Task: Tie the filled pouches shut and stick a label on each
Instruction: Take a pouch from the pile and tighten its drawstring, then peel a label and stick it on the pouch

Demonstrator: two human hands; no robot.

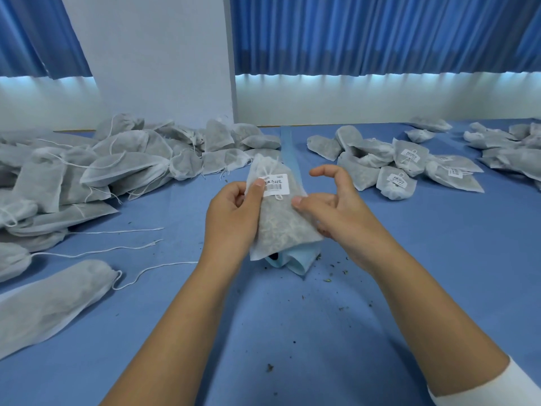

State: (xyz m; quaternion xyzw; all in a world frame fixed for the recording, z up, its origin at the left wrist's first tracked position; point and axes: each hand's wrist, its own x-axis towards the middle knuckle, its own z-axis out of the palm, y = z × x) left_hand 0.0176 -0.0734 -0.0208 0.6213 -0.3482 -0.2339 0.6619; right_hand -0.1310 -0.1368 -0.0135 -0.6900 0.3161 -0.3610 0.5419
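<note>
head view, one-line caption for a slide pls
Left hand and right hand hold a filled pouch, left thumb on its barcode label; unlabelled pouches piled left, labelled pouches right.

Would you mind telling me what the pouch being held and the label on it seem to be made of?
The pouch looks like thin white non-woven fabric, matte and semi-sheer: the grey-green filling shows through it. The label seems to be a white paper sticker, smooth, with dark printed text and a barcode; it could be plastic film instead.
</note>
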